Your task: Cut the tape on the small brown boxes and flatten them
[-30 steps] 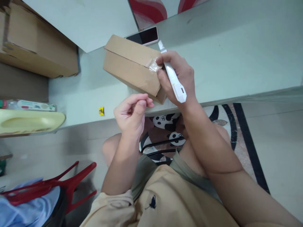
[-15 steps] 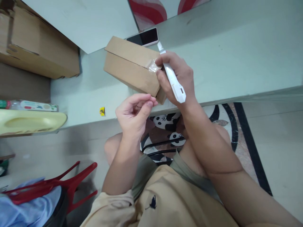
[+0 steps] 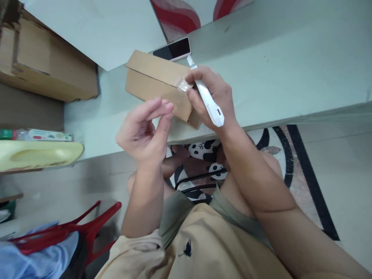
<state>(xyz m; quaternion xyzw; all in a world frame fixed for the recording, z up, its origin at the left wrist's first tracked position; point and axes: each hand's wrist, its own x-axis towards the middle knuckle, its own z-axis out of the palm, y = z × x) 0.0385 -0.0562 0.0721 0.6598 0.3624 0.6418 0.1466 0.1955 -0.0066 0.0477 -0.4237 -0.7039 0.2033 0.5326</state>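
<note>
On the counter lies a brown box, with a phone just behind it. At the box's right end, the right hand has its grip clamped on a white cutter, near some clear tape. In front of the box, the left hand curls its grip; I cannot tell if the tips touch.

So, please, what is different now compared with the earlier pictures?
The left hand has moved left, away from the near edge of the cardboard box; it now blocks the view of the small yellow item. No new grasp or release is visible. The right hand still holds the white tool at the box.
</note>
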